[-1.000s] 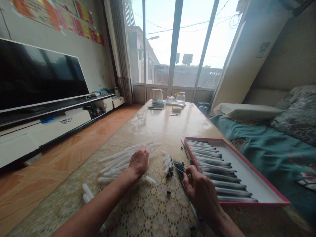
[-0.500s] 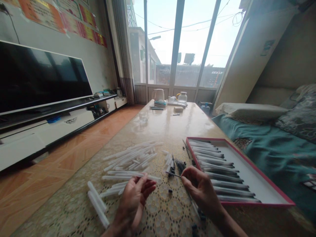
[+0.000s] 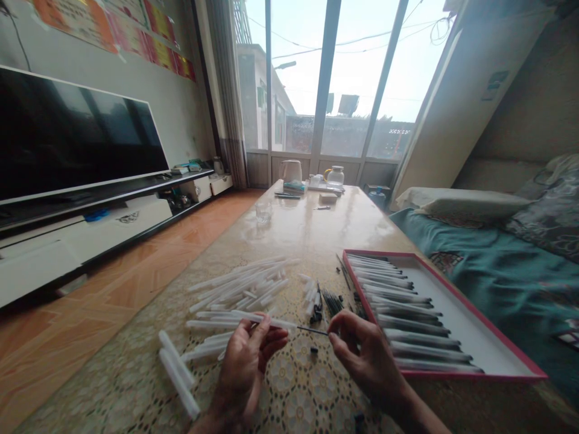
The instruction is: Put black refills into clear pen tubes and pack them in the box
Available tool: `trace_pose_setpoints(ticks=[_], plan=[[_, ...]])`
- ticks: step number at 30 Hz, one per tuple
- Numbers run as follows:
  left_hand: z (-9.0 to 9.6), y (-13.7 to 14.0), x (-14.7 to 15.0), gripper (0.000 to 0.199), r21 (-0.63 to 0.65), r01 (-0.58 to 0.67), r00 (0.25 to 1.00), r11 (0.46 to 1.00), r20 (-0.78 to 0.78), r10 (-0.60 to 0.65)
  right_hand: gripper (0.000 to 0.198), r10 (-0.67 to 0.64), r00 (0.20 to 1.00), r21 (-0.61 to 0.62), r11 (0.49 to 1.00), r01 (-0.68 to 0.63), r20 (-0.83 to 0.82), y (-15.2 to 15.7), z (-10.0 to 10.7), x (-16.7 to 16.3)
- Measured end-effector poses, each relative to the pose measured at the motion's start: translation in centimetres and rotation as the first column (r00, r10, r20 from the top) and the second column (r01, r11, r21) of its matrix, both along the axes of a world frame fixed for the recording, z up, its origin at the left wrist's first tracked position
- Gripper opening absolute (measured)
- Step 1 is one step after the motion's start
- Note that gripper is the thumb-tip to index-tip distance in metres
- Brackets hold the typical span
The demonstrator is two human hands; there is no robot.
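My left hand (image 3: 246, 364) holds a frosted white pen barrel (image 3: 284, 323) between thumb and fingers, its far end pointing right. From the other side, my right hand (image 3: 368, 355) pinches a thin dark pen refill (image 3: 313, 331). The refill's left end meets the barrel's right end, the two nearly in line; how far it reaches inside I cannot tell. Just below lies a small black plug (image 3: 313, 349). Beyond my right hand is a bundle of dark refills (image 3: 333, 301), with short white caps (image 3: 310, 293) beside it. More white barrels (image 3: 239, 289) lie in a pile past my left hand.
A pink-rimmed box (image 3: 502, 337) at the right holds a row of pens (image 3: 429, 354) with dark ends. Two white barrels (image 3: 178, 380) lie at the near left. A drinking glass (image 3: 263, 213), a glass jug (image 3: 335, 176) and a kettle (image 3: 291, 171) stand farther up the table.
The refill in my right hand has come down slightly and lined up with the barrel, its end now meeting the barrel's opening. My left hand keeps its hold.
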State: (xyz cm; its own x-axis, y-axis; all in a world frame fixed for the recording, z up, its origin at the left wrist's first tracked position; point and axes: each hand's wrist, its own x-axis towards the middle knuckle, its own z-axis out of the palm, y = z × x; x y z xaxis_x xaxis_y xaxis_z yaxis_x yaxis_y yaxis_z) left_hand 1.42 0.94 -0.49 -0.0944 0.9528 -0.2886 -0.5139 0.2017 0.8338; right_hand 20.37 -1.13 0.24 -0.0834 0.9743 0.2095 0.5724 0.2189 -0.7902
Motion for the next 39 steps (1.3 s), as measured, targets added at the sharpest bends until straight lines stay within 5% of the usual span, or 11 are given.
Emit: trace_pose_setpoints(ticks=[8, 12, 16, 18, 20, 25, 28, 31, 35, 39], plan=[[-1.5, -1.4, 1.5, 0.009, 0.012, 0.388, 0.905, 0.922, 0.185, -0.383, 0.03, 0.116, 0.971, -0.018, 0.992, -0.123, -0.21, -0.6, 0.4, -0.8], [-1.5, -1.0, 1.2, 0.007, -0.056, 0.285, 0.916, 0.957, 0.311, -0.255, 0.05, 0.058, 0.919, -0.071, 0.993, -0.093, -0.389, -0.1, -0.5, -0.5], [-0.9, -0.6, 0.6, 0.016, -0.13, 0.168, 0.913, 0.977, 0.394, -0.105, 0.026, 0.03, 0.999, 0.057, 0.998, -0.029, -0.025, 0.1, -1.1, -0.4], [-0.6, -0.6, 0.5, 0.018, -0.109, 0.174, 0.895, 0.979, 0.432, -0.111, 0.01, 0.079, 0.975, 0.119, 0.987, -0.105, 0.208, 0.1, -1.3, -0.7], [-0.5, -0.7, 0.5, 0.015, -0.068, 0.195, 0.885, 0.978, 0.442, -0.145, 0.014, 0.092, 0.925, 0.121, 0.982, -0.146, 0.369, 0.1, -1.5, -1.1], [-1.0, -0.8, 0.6, 0.008, -0.009, 0.241, 0.929, 0.97, 0.291, -0.228, 0.013, 0.067, 0.843, 0.117, 0.981, -0.153, 0.533, 0.4, -2.1, -1.6], [-1.2, -0.6, 0.5, 0.007, 0.008, 0.254, 0.951, 0.967, 0.182, -0.251, 0.009, 0.04, 0.913, 0.108, 0.99, -0.091, 0.405, 0.6, -2.5, -1.2], [-1.1, -0.5, 0.5, 0.009, -0.005, 0.253, 0.961, 0.967, 0.119, -0.251, 0.007, 0.023, 0.998, 0.001, 1.0, -0.024, 0.065, 0.5, -2.4, -0.9], [-1.1, -0.4, 0.7, 0.011, -0.027, 0.233, 0.97, 0.972, 0.079, -0.231, 0.008, 0.052, 0.929, -0.156, 0.981, -0.116, -0.366, 0.3, -1.8, -1.3], [-1.5, -0.2, 0.6, 0.01, -0.035, 0.223, 0.972, 0.974, 0.087, -0.219, 0.007, 0.03, 0.883, -0.184, 0.974, -0.131, -0.469, 0.5, -1.5, -1.8]])
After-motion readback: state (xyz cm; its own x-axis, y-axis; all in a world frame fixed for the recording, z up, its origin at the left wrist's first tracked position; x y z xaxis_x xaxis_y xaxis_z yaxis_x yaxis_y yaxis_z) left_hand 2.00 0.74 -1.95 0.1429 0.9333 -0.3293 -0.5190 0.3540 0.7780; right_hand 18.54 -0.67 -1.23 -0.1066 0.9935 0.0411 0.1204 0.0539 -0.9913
